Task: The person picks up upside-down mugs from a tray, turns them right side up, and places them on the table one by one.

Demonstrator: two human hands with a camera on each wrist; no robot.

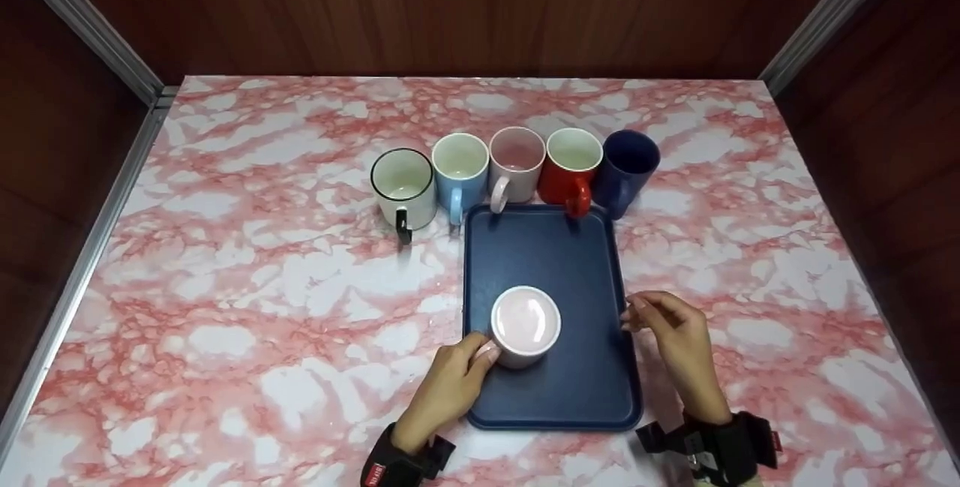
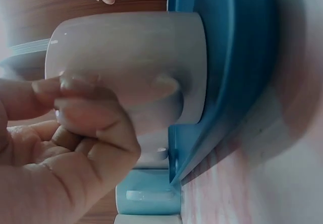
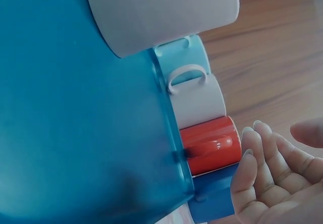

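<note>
A pale pink mug (image 1: 526,324) is on the dark blue tray (image 1: 585,397), towards its near left. It appears upside down, its shiny base with a white ring facing up. From the left, my left hand (image 1: 450,378) grips this mug by its handle; curled fingers (image 2: 91,108) hide most of the handle in the left wrist view. My right hand (image 1: 679,341) is by the tray's right edge, fingers loosely bent and holding nothing. Whether its fingertips touch the rim, I cannot tell.
Behind the tray, several upright mugs form a row: a white one (image 1: 409,209) with black rim and handle, then light blue (image 1: 469,190), pale pink (image 1: 517,185), red (image 1: 556,183) and dark blue (image 1: 619,183). Wooden panels (image 1: 465,14) enclose the marbled table (image 1: 225,262).
</note>
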